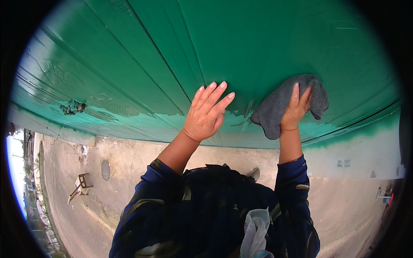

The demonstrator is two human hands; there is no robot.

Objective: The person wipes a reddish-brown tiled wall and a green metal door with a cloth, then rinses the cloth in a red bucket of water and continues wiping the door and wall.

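A large green metal door or panel [238, 38] with vertical grooves fills the upper part of the head view, its lower part looking wet in patches. My left hand [206, 116] rests on or just before it, fingers spread, holding nothing. To the right, my right hand [295, 109] presses a dark grey cloth [274, 100] against the green surface. The cloth's lower end hangs down beside the wrist. A door handle or lock [72, 107] sits on the panel at the far left.
A small wooden stool or chair [82, 185] stands on the concrete ground [129, 161] at the left. Right of the panel is a pale wall [355, 161] with green paint at its edge. Blue and red items [387, 199] lie at the far right.
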